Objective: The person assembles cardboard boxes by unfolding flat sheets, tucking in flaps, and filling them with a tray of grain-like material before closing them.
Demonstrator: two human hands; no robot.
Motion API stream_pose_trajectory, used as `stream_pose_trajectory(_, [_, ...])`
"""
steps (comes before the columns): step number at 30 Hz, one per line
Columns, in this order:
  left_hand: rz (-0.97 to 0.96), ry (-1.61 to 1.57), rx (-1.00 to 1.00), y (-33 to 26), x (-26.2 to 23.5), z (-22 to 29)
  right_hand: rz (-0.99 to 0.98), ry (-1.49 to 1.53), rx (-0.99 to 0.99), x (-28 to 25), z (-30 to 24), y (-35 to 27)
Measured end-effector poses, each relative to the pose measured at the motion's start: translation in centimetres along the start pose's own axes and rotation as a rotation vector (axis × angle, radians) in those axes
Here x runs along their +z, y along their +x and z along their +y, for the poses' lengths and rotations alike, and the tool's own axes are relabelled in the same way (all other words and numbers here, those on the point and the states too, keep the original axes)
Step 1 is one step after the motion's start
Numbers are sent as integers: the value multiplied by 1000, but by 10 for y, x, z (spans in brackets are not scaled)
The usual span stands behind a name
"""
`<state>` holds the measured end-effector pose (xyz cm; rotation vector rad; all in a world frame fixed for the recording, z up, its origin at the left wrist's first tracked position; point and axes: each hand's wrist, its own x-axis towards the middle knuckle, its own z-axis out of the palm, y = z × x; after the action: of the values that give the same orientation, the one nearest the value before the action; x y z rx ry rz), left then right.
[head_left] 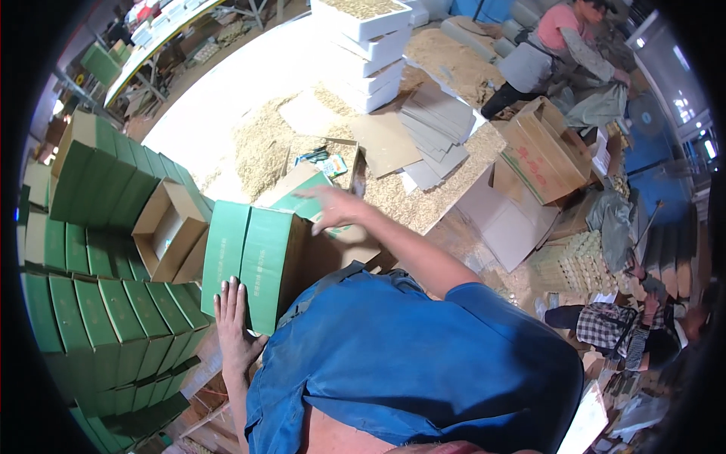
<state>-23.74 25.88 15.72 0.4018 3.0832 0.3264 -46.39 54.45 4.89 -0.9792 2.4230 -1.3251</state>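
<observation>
1. The left hand lies flat, fingers spread, against the green carton.
2. The right hand hovers unclenched over its far top edge.
3. Best steady both sides evenly, clear of the stacked green boxes alongside.

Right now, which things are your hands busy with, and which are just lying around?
In hand:
- left hand flat against the green box
- right hand reaching over that box's open flaps

Lying about:
- stacked green boxes
- open cardboard box on the stack
- white foam boxes
- grey card sheets
- loose husks on the table
</observation>
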Motion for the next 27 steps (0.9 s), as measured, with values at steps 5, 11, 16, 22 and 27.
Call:
stream_pose_trajectory(5, [26, 3, 58, 6, -5, -4, -95, 398, -119, 84, 65, 47])
stream_pose_trajectory(11, [227, -540, -91, 17, -44, -23, -34, 88, 55, -3, -73, 81])
stream_pose_trajectory(16, [452, -1341, -334, 9, -7, -148, -27, 203, -57, -64, -129, 88])
stream_pose_trajectory(22, [475, -1737, -537, 6, 68, -110, 113, 336, -200, -62, -133, 36])
stream_pose_trajectory(27, [448, -1748, -663, 29, 98, -69, 161, 51, 186, -35, -105, 47])
